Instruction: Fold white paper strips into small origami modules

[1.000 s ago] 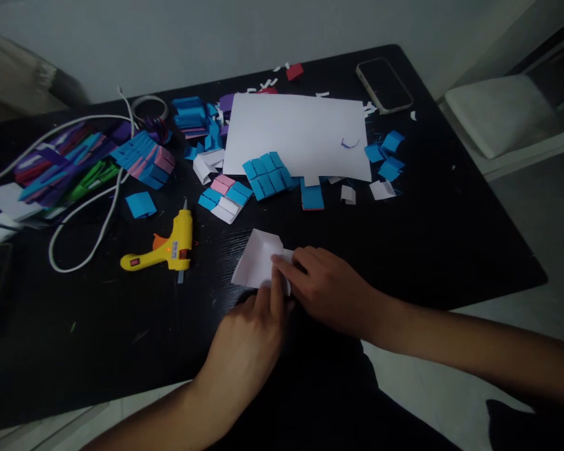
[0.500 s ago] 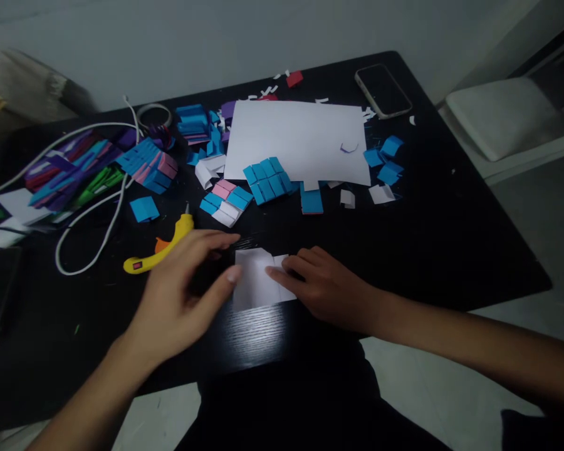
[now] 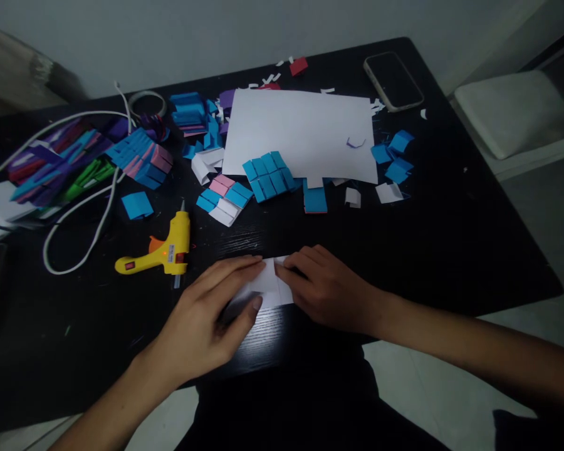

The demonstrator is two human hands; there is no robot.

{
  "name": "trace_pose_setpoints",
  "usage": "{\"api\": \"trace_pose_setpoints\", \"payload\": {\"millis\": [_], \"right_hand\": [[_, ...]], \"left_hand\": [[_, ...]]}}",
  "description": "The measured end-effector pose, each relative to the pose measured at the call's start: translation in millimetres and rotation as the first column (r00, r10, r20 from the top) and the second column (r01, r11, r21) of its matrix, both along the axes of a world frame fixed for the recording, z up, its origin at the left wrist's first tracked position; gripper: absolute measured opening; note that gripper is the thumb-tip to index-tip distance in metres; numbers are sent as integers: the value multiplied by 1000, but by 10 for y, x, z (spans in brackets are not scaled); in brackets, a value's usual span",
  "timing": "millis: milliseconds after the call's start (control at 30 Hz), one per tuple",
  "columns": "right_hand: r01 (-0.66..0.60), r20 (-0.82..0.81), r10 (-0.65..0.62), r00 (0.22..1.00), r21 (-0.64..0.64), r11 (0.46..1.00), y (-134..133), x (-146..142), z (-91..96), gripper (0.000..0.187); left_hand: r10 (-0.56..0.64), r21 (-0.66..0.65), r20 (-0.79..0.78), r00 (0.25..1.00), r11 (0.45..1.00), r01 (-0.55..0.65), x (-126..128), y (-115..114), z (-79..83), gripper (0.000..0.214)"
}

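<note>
A small sheet of white paper (image 3: 282, 290) lies near the front edge of the black table, its left part lifted and folding over toward the middle. My left hand (image 3: 211, 311) holds that left flap, with fingers along the top and the thumb at the lower edge. My right hand (image 3: 322, 285) grips the right end, fingers curled and pressed down on the paper. Part of the sheet is hidden under both hands. A yellow glue gun (image 3: 169, 249) with an orange trigger lies beyond my left hand, touching neither hand.
Behind the hands lies a large white sheet (image 3: 305, 128), with a folded blue paper block (image 3: 268, 177) at its front edge. A white cable (image 3: 78, 268) loops on the left beside colored paper strips (image 3: 61, 166). A phone (image 3: 393, 81) rests at the far right corner.
My left hand has moved right onto the paper, and the left flap is now folding inward. My right hand stays on the right end. The view has shifted slightly, uncovering the glue gun.
</note>
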State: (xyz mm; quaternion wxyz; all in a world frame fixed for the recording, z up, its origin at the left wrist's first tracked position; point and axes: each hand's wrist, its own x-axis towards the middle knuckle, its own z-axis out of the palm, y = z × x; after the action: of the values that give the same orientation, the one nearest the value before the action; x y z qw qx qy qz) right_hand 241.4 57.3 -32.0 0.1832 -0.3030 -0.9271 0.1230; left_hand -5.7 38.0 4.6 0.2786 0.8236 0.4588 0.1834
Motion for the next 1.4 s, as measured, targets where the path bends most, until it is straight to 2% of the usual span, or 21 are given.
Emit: {"api": "trace_pose_setpoints", "payload": {"millis": [233, 400, 800, 1067, 1233, 1400], "right_hand": [[26, -58, -28, 998, -42, 999, -3, 4, 8, 30], [51, -117, -58, 991, -64, 997, -3, 20, -4, 30], [50, -176, -76, 981, -144, 988, 42, 37, 30, 26], [-26, -123, 13, 992, -104, 994, 116, 48, 36, 34], [15, -167, -40, 985, -153, 988, 144, 23, 46, 27], [74, -106, -99, 989, -218, 973, 159, -26, 96, 35]], "left_hand": [[-147, 171, -122, 982, 971, 167, -18, -38, -124, 49], [-184, 238, -189, 965, 944, 227, -48, -61, -163, 51], [-169, 276, -212, 963, 934, 225, 5, -91, -222, 47], [-176, 270, -226, 958, 934, 235, 6, -87, -248, 49], [-177, 254, -213, 961, 939, 230, 0, -99, -236, 48], [-173, 249, -175, 969, 945, 214, 9, -99, -227, 51]]}}
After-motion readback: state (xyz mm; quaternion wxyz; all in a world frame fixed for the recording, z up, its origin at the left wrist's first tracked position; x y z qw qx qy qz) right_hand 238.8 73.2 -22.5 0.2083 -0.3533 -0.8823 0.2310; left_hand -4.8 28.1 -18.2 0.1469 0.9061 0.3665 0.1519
